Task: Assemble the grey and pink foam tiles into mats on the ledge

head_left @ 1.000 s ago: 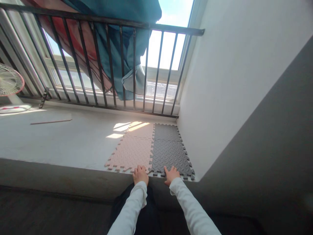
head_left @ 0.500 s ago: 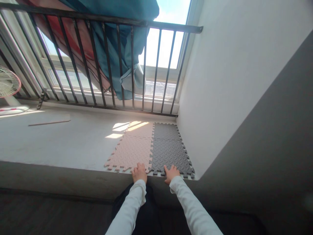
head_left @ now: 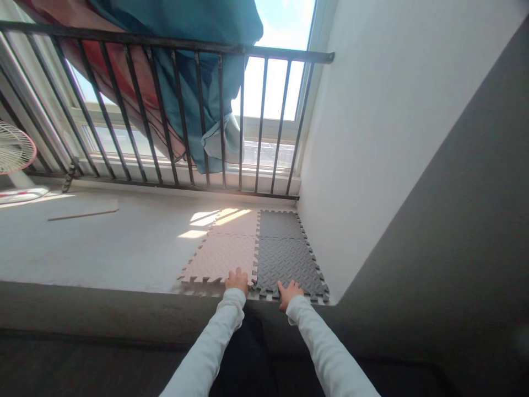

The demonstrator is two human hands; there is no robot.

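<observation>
Both hands rest on the near edge of a patch of foam matting that lies in the right-hand corner of a raised pale concrete ledge [head_left: 103, 248], tight against the white plastered wall [head_left: 392, 138]. The left hand [head_left: 237, 281] sits on the pink interlocking foam floor tile [head_left: 219, 256], right by the toothed seam where it joins the dark grey interlocking foam floor tile [head_left: 285, 259]. Its fingers lie close together on top of the tile; I cannot tell whether the thumb hooks under the edge. The right hand [head_left: 289, 292] lies flat on the grey tile's near edge, fingers spread apart and gripping nothing. Both arms wear long white sleeves [head_left: 326, 353]. Behind the two near tiles lie two more of the same kind, joined to them — a pink one [head_left: 237, 220] in a patch of sunlight and a grey one [head_left: 281, 223] beside it. A black metal railing [head_left: 165, 110] stands along the far side of the ledge in front of the window. Teal cloth [head_left: 194, 82] and red cloth [head_left: 119, 77] hang behind its bars. At the far left stands a white fan with a red rim [head_left: 14, 149], and a thin wooden strip [head_left: 82, 214] lies flat on the concrete, well apart from the tiles.
</observation>
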